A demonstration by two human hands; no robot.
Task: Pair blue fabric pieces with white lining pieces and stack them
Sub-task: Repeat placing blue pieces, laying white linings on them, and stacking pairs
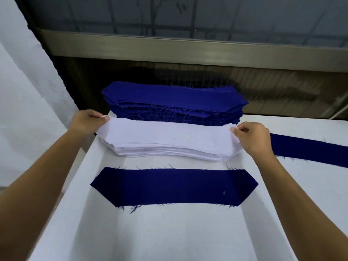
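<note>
Nearest lies a single blue fabric piece [173, 187], flat on the white-covered table [169, 232], its ends cut to points and its edges frayed. Just beyond it, apart, sits the stack of white lining pieces [169, 149]. The top lining piece [165, 131] is held at both ends: the left hand [86, 120] pinches its left tip between thumb and curled fingers, and the right hand [254, 137] pinches its right tip the same way. Behind the white stack, touching it, stands a taller stack of blue pieces [175, 102]. Off to the right, past the right hand, another blue strip [310, 149] lies flat on the table. A metal ledge [188, 49] runs across behind.
</note>
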